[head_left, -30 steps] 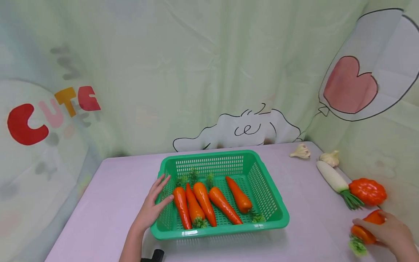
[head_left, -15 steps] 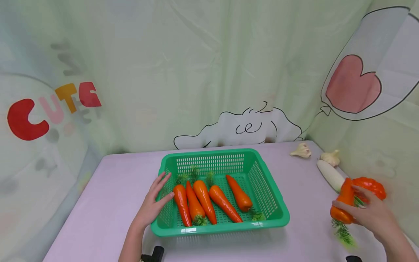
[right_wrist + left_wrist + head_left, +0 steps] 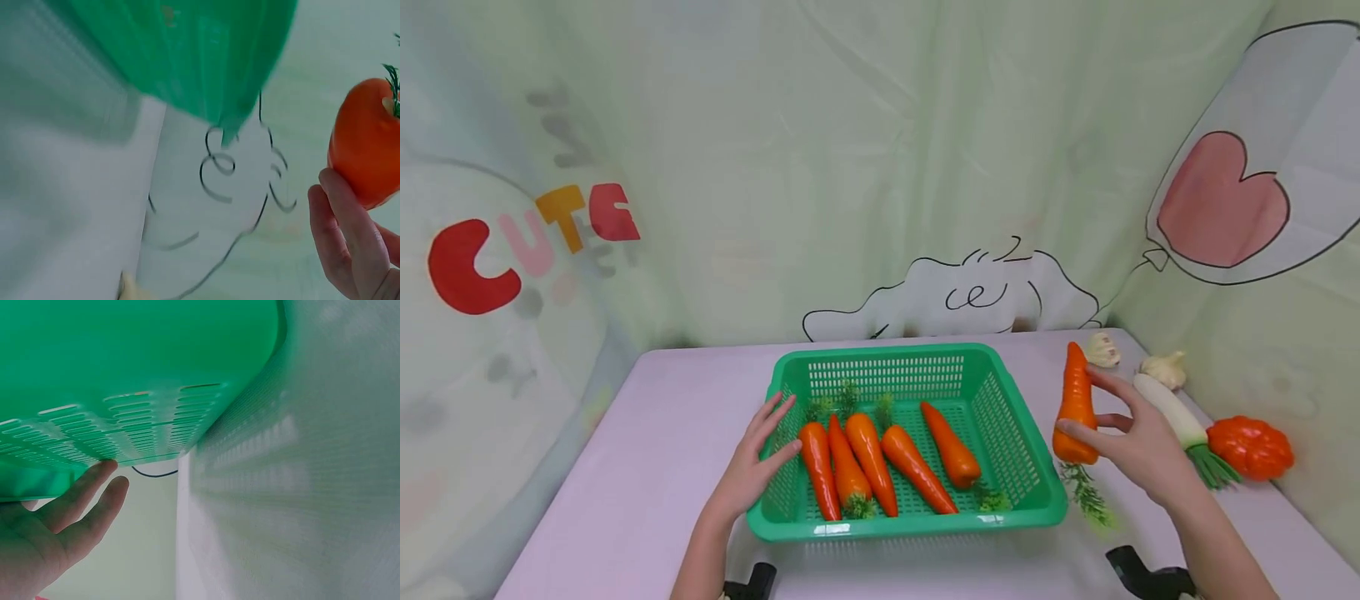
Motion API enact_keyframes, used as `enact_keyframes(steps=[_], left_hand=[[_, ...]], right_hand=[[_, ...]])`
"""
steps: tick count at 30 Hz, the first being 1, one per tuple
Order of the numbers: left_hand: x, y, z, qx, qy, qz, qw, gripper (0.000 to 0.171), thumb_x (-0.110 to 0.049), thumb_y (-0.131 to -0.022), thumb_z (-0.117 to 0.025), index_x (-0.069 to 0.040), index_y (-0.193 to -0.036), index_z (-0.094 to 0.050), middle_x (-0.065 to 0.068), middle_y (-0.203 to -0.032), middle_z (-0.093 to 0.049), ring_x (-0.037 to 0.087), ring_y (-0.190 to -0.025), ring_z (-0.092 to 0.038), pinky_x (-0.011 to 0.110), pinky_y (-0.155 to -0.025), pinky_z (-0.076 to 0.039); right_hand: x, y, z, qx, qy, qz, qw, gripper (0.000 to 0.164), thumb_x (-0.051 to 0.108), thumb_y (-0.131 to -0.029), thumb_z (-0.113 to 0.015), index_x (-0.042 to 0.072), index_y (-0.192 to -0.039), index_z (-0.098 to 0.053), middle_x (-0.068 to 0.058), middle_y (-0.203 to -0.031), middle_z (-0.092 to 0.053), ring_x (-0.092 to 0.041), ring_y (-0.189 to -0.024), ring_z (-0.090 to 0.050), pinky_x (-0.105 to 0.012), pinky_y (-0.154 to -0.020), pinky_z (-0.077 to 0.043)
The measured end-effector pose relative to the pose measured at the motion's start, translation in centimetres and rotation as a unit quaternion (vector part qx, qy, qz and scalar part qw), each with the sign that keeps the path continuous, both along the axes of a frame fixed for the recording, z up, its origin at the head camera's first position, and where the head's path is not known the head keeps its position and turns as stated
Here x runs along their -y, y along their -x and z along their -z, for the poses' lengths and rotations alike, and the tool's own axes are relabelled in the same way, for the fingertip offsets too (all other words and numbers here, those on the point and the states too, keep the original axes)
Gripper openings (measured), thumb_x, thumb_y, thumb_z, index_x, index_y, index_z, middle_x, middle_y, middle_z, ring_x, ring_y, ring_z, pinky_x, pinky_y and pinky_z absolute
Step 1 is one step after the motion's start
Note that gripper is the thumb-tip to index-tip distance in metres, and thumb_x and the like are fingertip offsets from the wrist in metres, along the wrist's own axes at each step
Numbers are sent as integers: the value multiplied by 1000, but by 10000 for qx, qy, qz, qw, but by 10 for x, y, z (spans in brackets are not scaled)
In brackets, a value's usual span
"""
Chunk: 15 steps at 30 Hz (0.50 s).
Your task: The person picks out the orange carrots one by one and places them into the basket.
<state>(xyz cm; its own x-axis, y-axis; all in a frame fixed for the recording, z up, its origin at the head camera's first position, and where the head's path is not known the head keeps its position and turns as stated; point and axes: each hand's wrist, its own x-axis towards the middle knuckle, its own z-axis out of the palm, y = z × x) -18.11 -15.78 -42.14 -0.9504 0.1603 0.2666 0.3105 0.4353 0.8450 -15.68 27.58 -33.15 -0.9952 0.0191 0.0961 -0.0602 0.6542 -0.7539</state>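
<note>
My right hand [image 3: 1138, 437] pinches an orange carrot [image 3: 1075, 408] between thumb and fingers, tip up, green leaves hanging below, just right of the basket. In the right wrist view the carrot's thick end [image 3: 365, 144] shows beside the fingers. A green plastic basket [image 3: 910, 527] holds several carrots [image 3: 868, 462], laid side by side with leafy tops. At its left rim my left hand [image 3: 748, 467] rests with fingers extended and thumb spread. In the left wrist view, the left hand's fingertips [image 3: 106, 467] lie against the slotted outer wall [image 3: 144, 419].
Along the table's right side lie a white radish [image 3: 1172, 408] with green stalks, a red-orange ribbed pumpkin-like vegetable [image 3: 1250, 448] and two garlic bulbs [image 3: 1165, 369], [image 3: 1102, 350]. A printed curtain [image 3: 737, 208] stands behind the lilac table [image 3: 677, 417].
My right hand has lifted the carrot from the table's right front and carried it left and farther back, beside the basket. My left hand has stayed at the basket's left rim.
</note>
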Motion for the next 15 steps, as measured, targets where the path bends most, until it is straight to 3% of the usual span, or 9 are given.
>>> enact_keyframes(steps=[7, 15], left_hand=[[-3, 0, 0, -12, 15, 23, 10000, 57, -22, -90, -57, -17, -142, -35, 6, -151, -16, 36, -136, -13, 69, -96, -17], [-2, -1, -2, 64, -1, 15, 10000, 57, -21, -90, -57, -20, -142, -34, 5, -151, -16, 35, -136, -12, 68, -97, -16]], right_hand=[[46, 9, 0, -289, 352, -88, 9989, 80, 30, -84, -66, 7, -146, -20, -24, -143, -24, -40, -106, -49, -29, -66, -54], [92, 24, 14, -228, 597, -470, 9968, 77, 25, -81, -70, 7, -143, -28, -22, -139, -33, -39, -105, -51, -33, -65, -54]])
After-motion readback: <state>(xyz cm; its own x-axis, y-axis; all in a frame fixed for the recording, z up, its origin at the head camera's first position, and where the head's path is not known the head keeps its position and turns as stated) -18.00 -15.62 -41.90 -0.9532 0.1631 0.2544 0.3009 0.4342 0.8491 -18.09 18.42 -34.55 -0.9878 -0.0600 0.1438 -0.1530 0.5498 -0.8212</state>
